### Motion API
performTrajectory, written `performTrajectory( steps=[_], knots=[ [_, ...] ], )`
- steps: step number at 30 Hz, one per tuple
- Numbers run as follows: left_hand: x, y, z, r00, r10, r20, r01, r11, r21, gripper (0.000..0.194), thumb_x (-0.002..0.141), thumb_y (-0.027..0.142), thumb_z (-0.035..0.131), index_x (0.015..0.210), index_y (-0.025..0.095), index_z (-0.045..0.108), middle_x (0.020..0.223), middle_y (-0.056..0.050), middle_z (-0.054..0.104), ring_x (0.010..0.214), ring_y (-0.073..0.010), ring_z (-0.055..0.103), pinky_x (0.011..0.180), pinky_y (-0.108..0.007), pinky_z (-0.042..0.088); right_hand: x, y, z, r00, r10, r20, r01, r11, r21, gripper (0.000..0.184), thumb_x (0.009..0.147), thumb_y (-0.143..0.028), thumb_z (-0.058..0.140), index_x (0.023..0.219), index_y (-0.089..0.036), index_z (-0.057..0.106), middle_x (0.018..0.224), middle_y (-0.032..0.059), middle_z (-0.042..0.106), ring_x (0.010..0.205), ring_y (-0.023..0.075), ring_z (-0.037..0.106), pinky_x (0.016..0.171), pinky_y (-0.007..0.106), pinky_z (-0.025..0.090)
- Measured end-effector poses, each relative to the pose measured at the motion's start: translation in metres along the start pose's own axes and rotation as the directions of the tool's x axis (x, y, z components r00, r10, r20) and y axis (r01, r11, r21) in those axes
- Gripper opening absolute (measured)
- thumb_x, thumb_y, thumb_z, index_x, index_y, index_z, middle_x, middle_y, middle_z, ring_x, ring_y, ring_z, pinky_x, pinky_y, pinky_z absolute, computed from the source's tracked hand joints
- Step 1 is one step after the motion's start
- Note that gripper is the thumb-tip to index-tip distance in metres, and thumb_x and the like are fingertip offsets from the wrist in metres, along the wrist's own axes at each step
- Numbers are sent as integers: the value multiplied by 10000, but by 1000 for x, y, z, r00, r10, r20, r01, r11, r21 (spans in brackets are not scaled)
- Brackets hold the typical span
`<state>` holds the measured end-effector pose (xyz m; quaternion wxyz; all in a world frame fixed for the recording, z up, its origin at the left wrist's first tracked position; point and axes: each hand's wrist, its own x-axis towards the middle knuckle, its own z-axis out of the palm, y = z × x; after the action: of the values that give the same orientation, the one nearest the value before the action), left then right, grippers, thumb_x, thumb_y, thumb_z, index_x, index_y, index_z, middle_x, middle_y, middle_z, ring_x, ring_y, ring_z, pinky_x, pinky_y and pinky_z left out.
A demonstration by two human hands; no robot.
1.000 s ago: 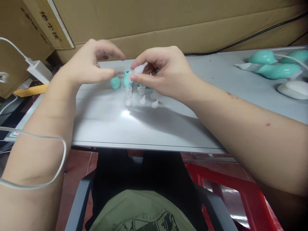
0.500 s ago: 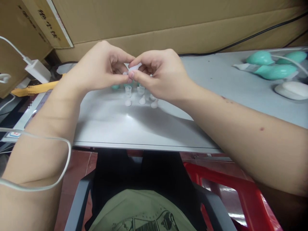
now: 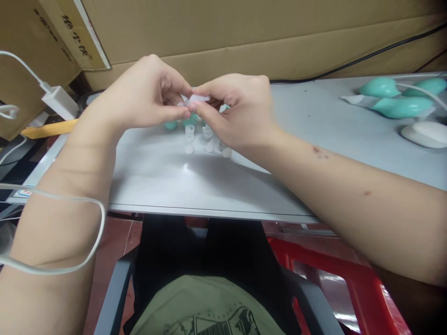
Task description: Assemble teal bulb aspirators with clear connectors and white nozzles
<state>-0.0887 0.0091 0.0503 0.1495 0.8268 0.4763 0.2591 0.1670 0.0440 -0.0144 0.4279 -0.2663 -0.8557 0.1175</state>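
Above the back of the grey table [image 3: 153, 186], my left hand [image 3: 150, 95] and my right hand [image 3: 237, 104] meet at their fingertips. Between the pinched thumbs and forefingers is a small translucent white plastic piece [image 3: 199, 98] with a narrow end pointing right. Both hands grip it, and fingers cover part of it. Below them on the table stand several small clear plastic pieces [image 3: 189, 132] with round white ends. Behind these, partly hidden by my hands, are turquoise bulbs [image 3: 190, 119].
More turquoise bulbs [image 3: 401, 107] lie at the right, beside a white computer mouse [image 3: 424, 134]. Cardboard [image 3: 226, 28] walls the back, with a black cable [image 3: 331, 70] along it. A white charger [image 3: 60, 102] and yellow strip [image 3: 50, 129] are at left. A white cable [image 3: 101, 218] crosses my left forearm.
The right hand has shifted slightly right and its fingers have turned, so more of the white plastic piece shows. The left hand keeps its pinch. The camera view has shifted a little.
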Motion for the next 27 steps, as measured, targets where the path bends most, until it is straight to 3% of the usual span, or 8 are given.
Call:
performTrajectory(
  steps=[3,6,9,12,18,22,24,27],
  knots=[
    [2,-10,-5,1000,-22,-5,22,1000,20,328,935,459,972,1209,286,1018,969,-44,941,920,-302,872,859,-466,683,-2,-3,-1,1000,-31,6,31,1000,-7,274,1206,-436,714,1141,-308,947,1228,93,983,1122,398,922,1096,581,699],
    [3,-18,-10,999,-50,-20,50,999,-2,395,934,511,955,1205,228,1000,890,-18,884,938,-261,852,938,-405,678,-4,-13,2,982,-7,189,15,999,-42,215,1201,-368,759,1118,-304,947,1153,90,949,1082,361,864,1099,555,642],
    [6,-22,-8,997,-77,-31,76,996,-36,430,903,608,992,1106,236,919,938,-35,863,932,-269,836,1041,-482,710,-4,-24,9,900,-16,436,113,974,-197,156,1179,-246,798,1090,-258,926,1217,120,924,1238,376,780,1165,570,529],
    [9,-23,-3,998,-59,9,59,997,-47,369,856,602,1010,972,308,818,942,-51,846,837,-250,742,930,-492,700,-3,-32,15,827,-6,562,221,923,-314,170,1178,-184,780,1064,-209,904,1206,146,915,1334,410,700,1142,586,469],
    [6,-8,0,1000,-11,5,12,999,-30,315,914,559,931,908,288,769,929,-49,794,820,-219,644,810,-411,550,0,-42,18,804,34,593,246,890,-385,190,1193,-138,788,1032,-187,876,1207,165,929,1416,455,684,1171,621,472],
    [4,-7,-4,999,-19,42,20,1000,-13,275,889,528,933,885,284,807,853,-32,800,790,-227,704,747,-378,536,2,-43,21,793,45,608,252,884,-394,167,1174,-113,796,1039,-195,850,1229,165,924,1440,463,660,1182,619,477],
    [4,-10,-6,995,-46,93,42,998,37,251,887,514,909,903,273,840,817,-10,806,768,-225,746,742,-352,570,3,-42,25,792,59,607,242,884,-401,122,1152,-116,809,1074,-201,849,1190,158,907,1427,457,653,1183,622,474],
    [5,-13,-11,986,-69,154,51,992,117,257,926,507,870,941,251,860,788,27,793,763,-227,805,907,-380,709,4,-41,26,796,78,600,230,878,-420,88,1159,-151,818,1223,-189,865,1140,156,872,1422,464,656,1175,622,470]
  ],
)
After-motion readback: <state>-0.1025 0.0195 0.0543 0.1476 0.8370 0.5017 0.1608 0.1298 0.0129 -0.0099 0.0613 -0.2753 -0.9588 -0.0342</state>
